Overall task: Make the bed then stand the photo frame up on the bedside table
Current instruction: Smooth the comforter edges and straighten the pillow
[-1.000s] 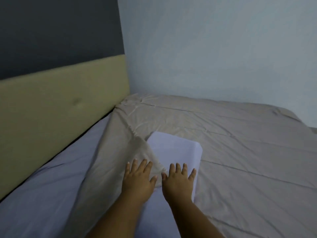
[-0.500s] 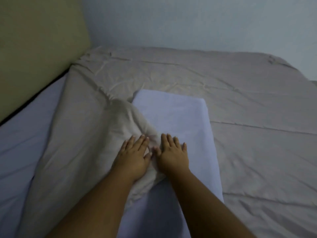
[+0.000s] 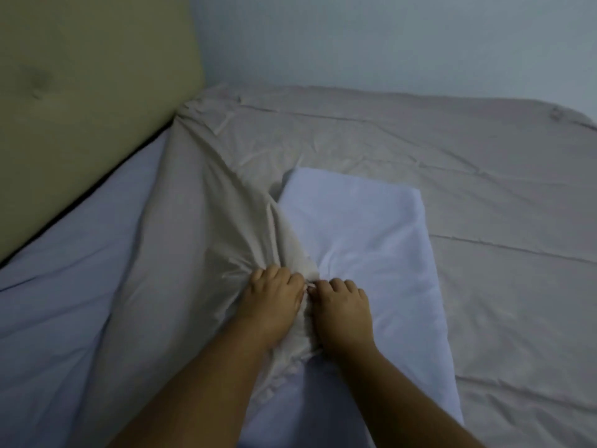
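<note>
Beige cloth is gripped by both hands. The left hand is curled tight round a bunched part of the beige cover. The right hand is just beside it, almost touching. It is curled too, and the same bunch seems to be pinched at its thumb side. It is hard to tell if some of the pillow cloth is caught as well.

The right hand is laid on a pale pillow. The pillow is flat and long, with soft round corners, and small creases are pulled toward the fingers. The cover is thin and smooth. It is stretched into long folds that run from the hands up to the far corner of the bed.

To the left, the purple sheet is left bare, with a few loose wrinkles in it. Past it, a padded greenish-tan headboard is seen, with a button dent in it. A plain pale wall is behind the bed.

The bed is judged to be only partly made. The far side is covered fairly flat, but the near side is not yet covered and the cover is not yet smoothed out. The photo frame and the bedside table are not in view, so that step is left to do.
</note>
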